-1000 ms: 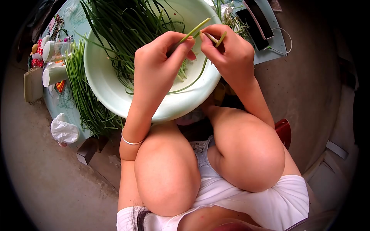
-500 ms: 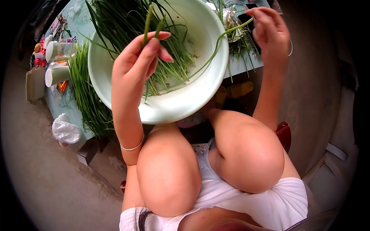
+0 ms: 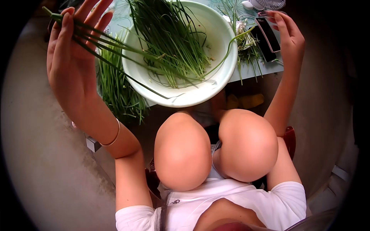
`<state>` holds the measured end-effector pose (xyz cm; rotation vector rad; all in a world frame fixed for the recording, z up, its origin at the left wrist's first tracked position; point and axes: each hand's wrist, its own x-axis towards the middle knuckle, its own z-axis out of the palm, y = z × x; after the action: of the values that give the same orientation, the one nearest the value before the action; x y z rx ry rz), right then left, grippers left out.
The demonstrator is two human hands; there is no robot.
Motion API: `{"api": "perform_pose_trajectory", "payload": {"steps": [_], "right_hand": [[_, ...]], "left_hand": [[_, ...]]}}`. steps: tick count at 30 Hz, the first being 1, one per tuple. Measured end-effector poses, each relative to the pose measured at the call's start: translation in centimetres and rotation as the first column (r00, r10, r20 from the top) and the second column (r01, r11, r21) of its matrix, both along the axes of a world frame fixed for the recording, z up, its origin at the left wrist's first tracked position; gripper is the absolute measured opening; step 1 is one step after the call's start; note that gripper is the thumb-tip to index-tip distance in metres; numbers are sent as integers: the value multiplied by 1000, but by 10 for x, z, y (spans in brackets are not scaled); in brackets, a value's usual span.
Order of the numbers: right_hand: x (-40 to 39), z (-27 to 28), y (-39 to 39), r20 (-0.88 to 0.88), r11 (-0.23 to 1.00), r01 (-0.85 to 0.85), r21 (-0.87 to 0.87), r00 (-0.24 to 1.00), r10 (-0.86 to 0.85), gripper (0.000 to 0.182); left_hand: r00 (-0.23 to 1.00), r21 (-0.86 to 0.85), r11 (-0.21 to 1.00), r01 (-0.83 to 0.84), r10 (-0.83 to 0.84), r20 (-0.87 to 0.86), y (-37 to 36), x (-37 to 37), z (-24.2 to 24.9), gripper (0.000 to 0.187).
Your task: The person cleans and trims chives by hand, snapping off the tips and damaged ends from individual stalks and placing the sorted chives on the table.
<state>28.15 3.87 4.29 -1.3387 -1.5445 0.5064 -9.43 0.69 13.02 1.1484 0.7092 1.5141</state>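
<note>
A few long garlic chives [image 3: 111, 50] are pinched near one end between the thumb and finger of my left hand [image 3: 73, 57], raised at the upper left with its other fingers spread. Their leaves trail right and down over a pale green basin [image 3: 185, 102]. A thick bunch of garlic chives [image 3: 169, 42] lies in the basin. One curved stalk [image 3: 232, 41] hangs over the basin's right rim. My right hand [image 3: 291, 36] is up beside a phone [image 3: 267, 36], its fingers bent and partly apart, with nothing visible in them.
More garlic chives [image 3: 119, 81] lie on the table left of the basin. Right of it sits a heap of trimmings [image 3: 246, 44]. A small fan [image 3: 271, 3] is at the table's far right. My knees [image 3: 183, 150] are just below the basin; yellow footwear [image 3: 250, 101] shows under the table.
My left hand has moved left and up, drawing chives out across the basin. My right hand has shifted slightly right and let go of the curved stalk. The view has shifted too.
</note>
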Motion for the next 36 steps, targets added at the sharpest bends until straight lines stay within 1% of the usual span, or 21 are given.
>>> {"api": "perform_pose_trajectory", "payload": {"steps": [1,2,3,4,5,6,8,9,11,12,16,18,19,22,25,28,29,30,32,34,36], "right_hand": [[-6,10,1,-162,953,-302,30,939,302,34],[-22,23,-5,-207,843,-536,56,819,535,39],[-45,37,-6,-231,682,-729,58,655,719,42],[-71,46,-17,-263,644,-761,77,607,750,41],[-96,63,-28,-159,647,-762,34,635,756,36],[-115,72,-37,-195,663,-748,20,648,736,31],[-141,82,-37,-193,649,-760,40,632,751,30],[-143,88,-34,-189,647,-761,44,630,753,30],[-144,100,-25,-442,444,-883,-153,463,769,31],[-144,96,-23,-441,442,-884,-153,461,770,31],[-133,74,-26,-533,456,-868,-195,484,694,30],[-122,58,-27,-689,384,-883,-269,455,564,28],[-114,49,-23,-701,311,-909,-278,413,581,34],[-102,32,-28,-742,298,-891,-343,451,495,31],[-94,17,-29,-772,231,-888,-398,460,438,30],[-91,-2,-27,-745,262,-889,-376,459,485,24],[-93,-5,-29,-704,318,-868,-381,496,508,20],[-93,-11,-29,-706,314,-869,-381,493,508,20],[-94,-18,-29,-695,384,-867,-317,488,528,12],[-86,-9,-32,-683,424,-842,-333,525,508,11],[-72,1,-34,-486,675,-600,-429,783,388,12]], "left_hand": [[1000,17,1000,0,0,-8,-1,-1,6,24],[996,48,995,84,-84,-9,0,-4,12,26],[986,79,982,169,-169,-11,-1,-5,19,28],[985,95,981,171,-170,-17,-4,4,28,28],[999,39,998,48,-48,-9,-7,20,36,27],[997,-19,997,-77,77,-5,-10,29,43,26],[999,23,999,-39,40,-27,-12,31,48,22],[990,123,990,-73,87,-113,-17,43,50,20],[976,176,977,-118,146,-159,-20,47,52,14],[968,203,969,-140,177,-180,-21,49,53,12],[968,26,980,-198,199,-154,-11,29,41,13],[968,18,980,-198,199,-152,-5,23,23,13],[978,5,986,-164,163,-132,3,14,9,13],[999,-58,998,-31,29,-32,23,-10,-25,20],[998,-72,996,-45,42,-36,25,-8,-41,18],[999,-102,994,-37,34,-22,25,-11,-55,17],[1000,-110,994,-1,2,9,24,-10,-57,17],[999,-117,993,34,-29,39,23,-10,-58,17],[999,-115,993,10,-4,50,23,-11,-58,17],[986,-101,981,-166,168,7,25,-14,-52,17],[975,-119,968,-220,219,-24,19,-5,-42,20]]}}
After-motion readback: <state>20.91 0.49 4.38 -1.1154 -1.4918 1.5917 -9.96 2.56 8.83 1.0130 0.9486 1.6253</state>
